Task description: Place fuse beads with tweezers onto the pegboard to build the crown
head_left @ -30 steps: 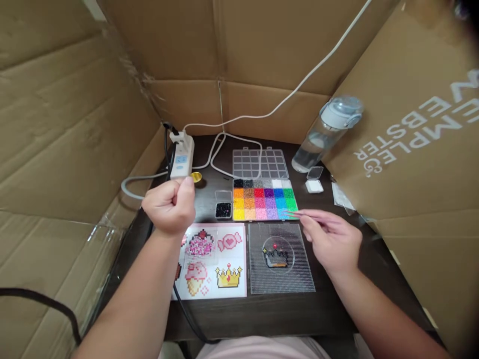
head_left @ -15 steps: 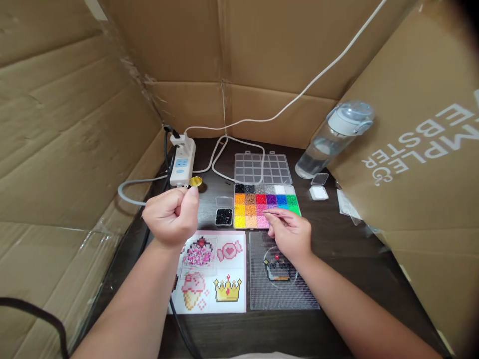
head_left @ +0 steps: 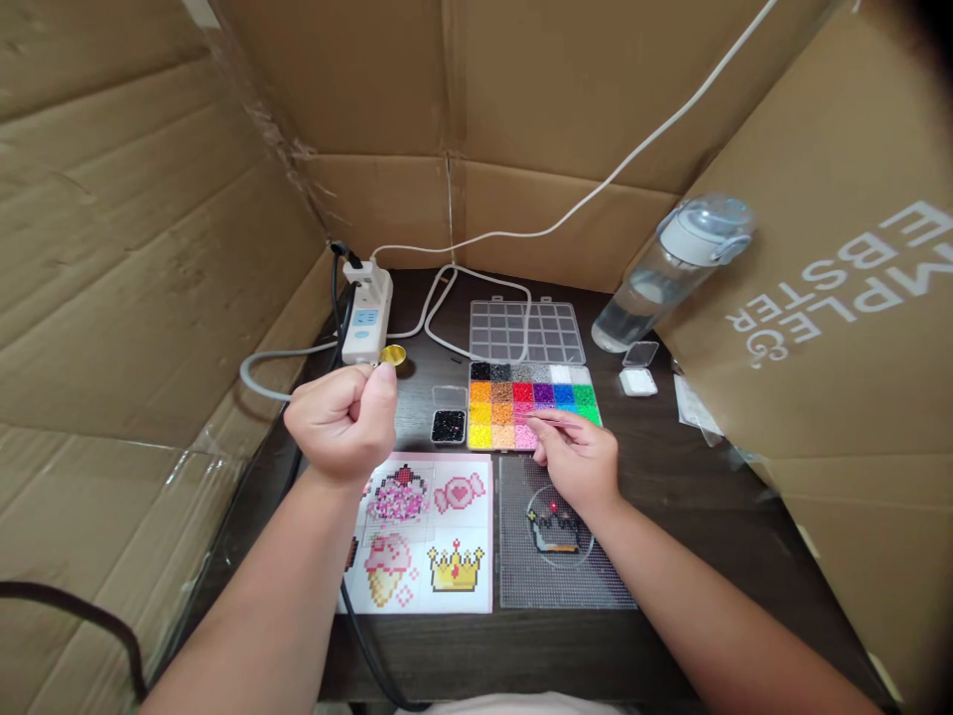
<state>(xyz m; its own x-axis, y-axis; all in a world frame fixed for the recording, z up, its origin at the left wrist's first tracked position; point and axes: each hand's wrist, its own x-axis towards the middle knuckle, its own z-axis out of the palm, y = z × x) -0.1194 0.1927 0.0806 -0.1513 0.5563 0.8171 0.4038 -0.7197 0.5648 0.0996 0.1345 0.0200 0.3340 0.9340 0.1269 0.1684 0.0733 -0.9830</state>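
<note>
My left hand (head_left: 339, 422) is closed in a fist, thumb on top, around what looks like the handle of a small gold spoon (head_left: 394, 355); only its round bowl shows past the thumb. Between the fingers of my right hand (head_left: 581, 457) are thin tweezers (head_left: 537, 415), their tip pointing left over the pink and orange cells of a bead box (head_left: 522, 391). Below that hand lies a clear pegboard (head_left: 521, 586) with a partly outlined bead figure (head_left: 555, 536) in black, grey, orange and red. Left of it is a pattern sheet (head_left: 473, 526) with a crown, candy and ice cream.
A small case of black beads (head_left: 448, 427) and a case of white beads (head_left: 638, 381) flank the box. Behind stand a power strip (head_left: 366, 318) with cables and a tilted-looking water bottle (head_left: 670, 268). Cardboard walls (head_left: 551, 89) enclose the dark table (head_left: 707, 487).
The view has shifted slightly, moving the table things a little up and right. The tweezers' tip has moved slightly left relative to the bead box; both hands keep their grip.
</note>
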